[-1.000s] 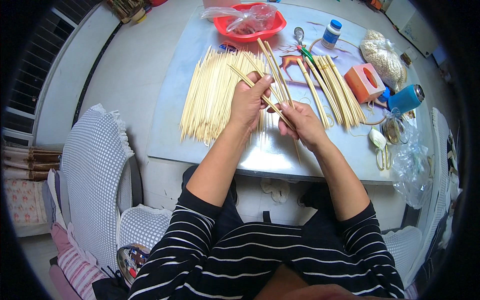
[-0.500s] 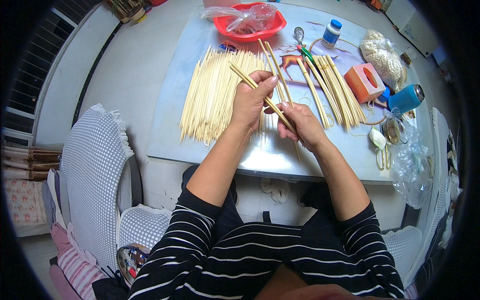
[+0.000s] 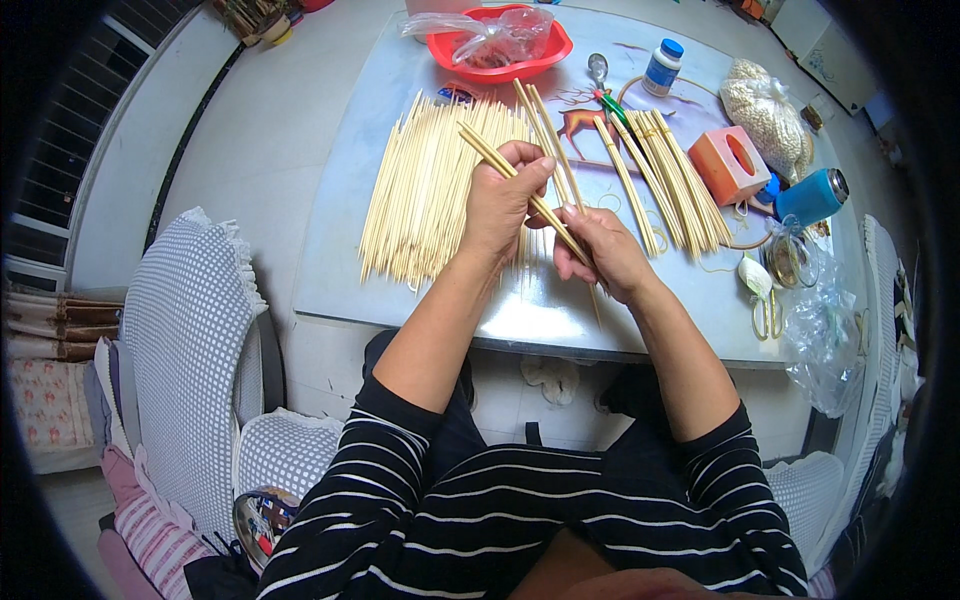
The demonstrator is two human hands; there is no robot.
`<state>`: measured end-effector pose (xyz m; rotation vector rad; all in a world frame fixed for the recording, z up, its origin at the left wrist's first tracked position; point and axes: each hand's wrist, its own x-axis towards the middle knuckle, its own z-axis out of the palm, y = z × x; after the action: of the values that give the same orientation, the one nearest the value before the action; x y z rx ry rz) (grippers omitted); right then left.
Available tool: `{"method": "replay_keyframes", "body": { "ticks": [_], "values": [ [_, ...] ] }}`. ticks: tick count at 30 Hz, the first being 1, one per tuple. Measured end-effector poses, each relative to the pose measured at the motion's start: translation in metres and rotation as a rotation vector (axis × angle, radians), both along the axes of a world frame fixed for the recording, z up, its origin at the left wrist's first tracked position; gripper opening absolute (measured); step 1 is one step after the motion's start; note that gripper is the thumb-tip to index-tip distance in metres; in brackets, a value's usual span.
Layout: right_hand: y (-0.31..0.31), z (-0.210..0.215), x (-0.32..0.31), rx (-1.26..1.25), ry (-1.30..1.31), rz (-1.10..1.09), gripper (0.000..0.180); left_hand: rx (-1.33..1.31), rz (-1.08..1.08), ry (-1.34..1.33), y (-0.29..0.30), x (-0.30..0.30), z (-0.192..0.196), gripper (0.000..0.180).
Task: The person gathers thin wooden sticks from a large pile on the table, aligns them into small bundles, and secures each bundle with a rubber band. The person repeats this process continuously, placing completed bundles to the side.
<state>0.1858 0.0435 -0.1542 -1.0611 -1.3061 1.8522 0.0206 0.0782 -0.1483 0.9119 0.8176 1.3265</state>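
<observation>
A small bunch of bamboo skewers (image 3: pixel 482 144) slants between my hands, its upper end toward the far left. My left hand (image 3: pixel 508 195) is closed round the middle of it, thumb on top. Lower down, my right hand (image 3: pixel 608 252) pinches the same bunch near its lower end. Just beyond my hands, a few longer loose skewers (image 3: pixel 549 125) reach toward the far side; my fingers hide part of them. A wide spread of skewers (image 3: pixel 415 190) covers the table to the left. On the right lie a thin bundle (image 3: pixel 628 190) and a thicker bundle of skewers (image 3: pixel 682 185).
A red basin (image 3: pixel 560 50) with a plastic bag stands at the far side of the table (image 3: pixel 345 290). Toward the right are a spoon (image 3: pixel 598 68), a white bottle (image 3: pixel 663 68), a tissue box (image 3: pixel 728 165), a blue flask (image 3: pixel 812 198), scissors (image 3: pixel 768 315) and a clear bag (image 3: pixel 825 345).
</observation>
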Motion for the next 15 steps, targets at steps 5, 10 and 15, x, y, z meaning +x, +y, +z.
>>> {"method": "replay_keyframes", "body": {
  "ticks": [5,10,15],
  "values": [
    [0.000,-0.001,0.000,-0.037,0.051,0.056,0.043,-0.045,-0.021,-0.049,-0.003,-0.001,0.000,0.011],
    [-0.003,0.003,-0.003,0.021,-0.056,0.106,0.041,0.019,-0.078,0.027,-0.006,0.007,0.007,0.026],
    [-0.009,-0.006,-0.006,0.204,-0.210,0.049,0.022,0.192,-0.347,0.120,-0.017,0.010,0.012,0.034]
  ]
}}
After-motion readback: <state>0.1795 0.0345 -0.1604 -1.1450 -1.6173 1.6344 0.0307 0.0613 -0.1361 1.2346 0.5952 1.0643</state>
